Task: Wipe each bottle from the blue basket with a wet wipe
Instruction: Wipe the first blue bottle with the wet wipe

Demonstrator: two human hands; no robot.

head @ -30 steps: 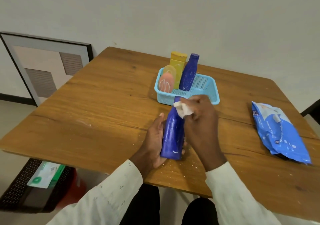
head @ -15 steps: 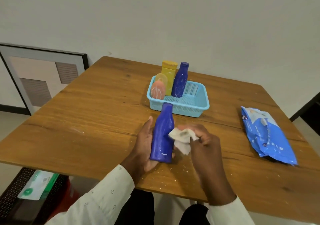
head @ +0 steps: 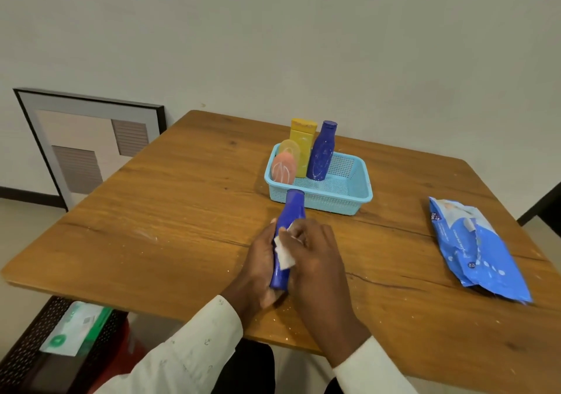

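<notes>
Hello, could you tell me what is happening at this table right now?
A person is wiping a dark blue bottle at the near edge of the wooden table. The left hand grips the bottle while the right hand presses a white wet wipe against its side. Behind, the blue basket holds another blue bottle, a yellow bottle and a pink one. The wipes pack lies to the right.

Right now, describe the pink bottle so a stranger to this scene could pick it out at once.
Start at the wooden table and find the light blue basket near its far middle. Four containers stand at the basket's left end; the pink bottle is the nearest-left one. Unlike the tall yellow bottle and dark blue bottle behind it, it is short, rounded and salmon pink with white lines.
</notes>
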